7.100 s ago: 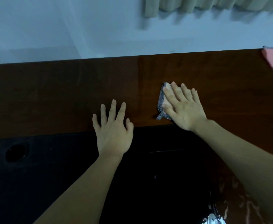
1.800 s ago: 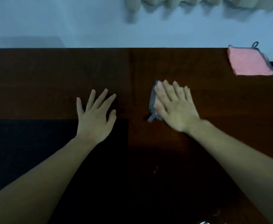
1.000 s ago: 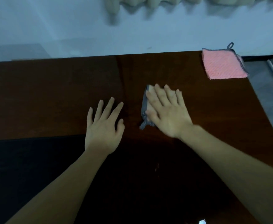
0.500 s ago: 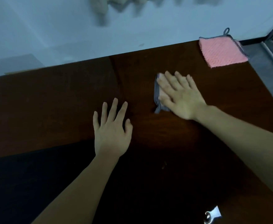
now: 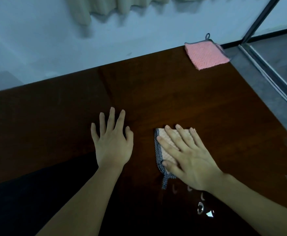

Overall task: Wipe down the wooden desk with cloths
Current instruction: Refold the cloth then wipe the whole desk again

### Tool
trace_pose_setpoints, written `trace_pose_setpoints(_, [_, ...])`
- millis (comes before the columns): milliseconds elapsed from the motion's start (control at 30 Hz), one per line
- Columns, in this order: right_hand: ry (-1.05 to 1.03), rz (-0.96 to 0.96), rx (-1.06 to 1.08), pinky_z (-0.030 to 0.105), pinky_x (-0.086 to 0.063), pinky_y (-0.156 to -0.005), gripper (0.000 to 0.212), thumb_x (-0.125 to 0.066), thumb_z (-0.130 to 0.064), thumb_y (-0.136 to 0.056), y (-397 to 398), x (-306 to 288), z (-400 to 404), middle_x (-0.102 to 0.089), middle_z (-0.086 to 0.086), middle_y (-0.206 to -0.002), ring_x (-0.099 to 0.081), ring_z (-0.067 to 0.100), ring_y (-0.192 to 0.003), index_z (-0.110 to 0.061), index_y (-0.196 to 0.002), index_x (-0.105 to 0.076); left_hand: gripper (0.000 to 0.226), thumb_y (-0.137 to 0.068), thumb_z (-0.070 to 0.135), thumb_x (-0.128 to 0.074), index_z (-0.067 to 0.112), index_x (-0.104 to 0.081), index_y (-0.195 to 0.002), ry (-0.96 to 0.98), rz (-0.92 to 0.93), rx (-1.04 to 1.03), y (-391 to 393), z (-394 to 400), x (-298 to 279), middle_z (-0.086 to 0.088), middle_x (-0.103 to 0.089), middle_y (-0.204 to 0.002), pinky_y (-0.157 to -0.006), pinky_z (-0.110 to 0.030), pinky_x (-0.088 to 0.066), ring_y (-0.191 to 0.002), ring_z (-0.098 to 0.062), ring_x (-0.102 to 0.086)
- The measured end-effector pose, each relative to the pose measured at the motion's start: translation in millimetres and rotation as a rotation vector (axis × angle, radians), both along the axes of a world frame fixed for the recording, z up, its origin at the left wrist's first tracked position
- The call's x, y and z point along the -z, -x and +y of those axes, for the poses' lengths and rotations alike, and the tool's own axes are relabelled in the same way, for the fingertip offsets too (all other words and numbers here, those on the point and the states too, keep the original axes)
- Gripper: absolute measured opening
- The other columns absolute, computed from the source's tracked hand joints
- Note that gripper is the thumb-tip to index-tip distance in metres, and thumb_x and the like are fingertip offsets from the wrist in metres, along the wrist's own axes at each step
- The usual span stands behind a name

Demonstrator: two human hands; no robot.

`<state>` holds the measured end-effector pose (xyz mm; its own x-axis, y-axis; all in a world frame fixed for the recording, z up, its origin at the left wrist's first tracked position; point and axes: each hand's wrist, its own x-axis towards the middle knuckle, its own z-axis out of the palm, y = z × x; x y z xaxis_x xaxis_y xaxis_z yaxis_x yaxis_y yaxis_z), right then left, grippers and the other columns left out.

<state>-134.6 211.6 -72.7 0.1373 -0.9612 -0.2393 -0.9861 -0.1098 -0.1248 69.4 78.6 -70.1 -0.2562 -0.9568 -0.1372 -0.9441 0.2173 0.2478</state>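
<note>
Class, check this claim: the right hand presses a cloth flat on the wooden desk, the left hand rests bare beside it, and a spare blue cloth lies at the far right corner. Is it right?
One detail is wrong: the spare cloth at the far right corner is pink, not blue, as the head view shows. The right hand does press a cloth flat on the wooden desk, and the left hand rests bare beside it.

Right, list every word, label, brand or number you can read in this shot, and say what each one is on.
None can be read.
The pink cloth at the desk's far corner: no tag or print shows.
The cloth under the right hand: only a dotted dark border, no letters.
The wooden desk: bare, with bright reflections near the front edge, shapes rather than writing.
</note>
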Motion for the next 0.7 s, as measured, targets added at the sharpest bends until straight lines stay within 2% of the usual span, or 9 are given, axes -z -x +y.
trace_pose_setpoints(100, [0.009, 0.008, 0.039, 0.053, 0.002, -0.124, 0.067, -0.005, -0.069, -0.101, 10, 0, -15, 0.006, -0.001, -0.17, 0.007, 0.026, -0.156, -0.038, -0.161, 0.0, 0.058, -0.105, 0.046, -0.024, 0.039, -0.009, -0.161, -0.003, -0.015, -0.002, -1, -1, 0, 0.005, 0.001, -0.171, -0.126, -0.053, 0.002, -0.157, -0.024, 0.007])
trace_pose_setpoints(200, [0.018, 0.056, 0.166, 0.049, 0.01, -0.124, 0.068, 0.006, -0.068, -0.094, 34, 0, -58, 0.018, -0.005, -0.168, 0.016, 0.024, -0.155, -0.042, -0.155, 0.019, 0.058, -0.105, 0.046, -0.023, 0.039, -0.009, -0.161, -0.004, -0.01, 0.008, -1, -2, 0, 0.005, 0.002, -0.171, -0.125, -0.053, 0.004, -0.156, -0.024, 0.009])
trace_pose_setpoints(300, [0.016, 0.071, 0.29, 0.05, 0.009, -0.124, 0.074, 0.007, -0.069, -0.09, 60, 0, -111, 0.012, -0.002, -0.17, 0.012, 0.025, -0.156, -0.042, -0.158, 0.013, 0.058, -0.105, 0.046, -0.024, 0.039, -0.009, -0.161, 0.011, 0.0, 0.008, -2, 0, 2, 0.006, 0.002, -0.171, -0.125, -0.051, 0.006, -0.157, -0.023, 0.009])
trace_pose_setpoints(433, [-0.022, 0.057, 0.341, 0.052, 0.01, -0.124, 0.067, -0.005, -0.063, -0.1, 65, -1, -144, 0.012, 0.0, -0.17, 0.012, 0.027, -0.156, -0.037, -0.161, 0.008, 0.058, -0.105, 0.047, -0.024, 0.039, -0.011, -0.161, 0.019, 0.006, -0.002, -1, 0, 3, 0.007, 0.001, -0.17, -0.125, -0.05, 0.006, -0.157, -0.022, 0.008])
trace_pose_setpoints(600, [0.012, 0.051, 0.146, 0.056, 0.004, -0.124, 0.064, -0.003, -0.06, -0.102, 38, -2, -76, 0.009, 0.004, -0.17, 0.008, 0.032, -0.156, -0.035, -0.159, 0.013, 0.058, -0.104, 0.048, -0.023, 0.04, -0.011, -0.161, 0.0, -0.002, -0.011, 0, -1, 1, 0.008, 0.001, -0.17, -0.126, -0.049, 0.006, -0.156, -0.021, 0.009])
trace_pose_setpoints(700, [-0.011, 0.015, 0.004, 0.058, -0.008, -0.124, 0.067, -0.004, -0.063, -0.102, 27, -5, -15, -0.006, 0.005, -0.17, -0.005, 0.032, -0.156, -0.032, -0.162, -0.003, 0.058, -0.104, 0.048, -0.023, 0.041, -0.012, -0.16, 0.005, -0.008, -0.004, 0, 1, 1, 0.008, 0.0, -0.17, -0.126, -0.049, 0.006, -0.157, -0.022, 0.008])
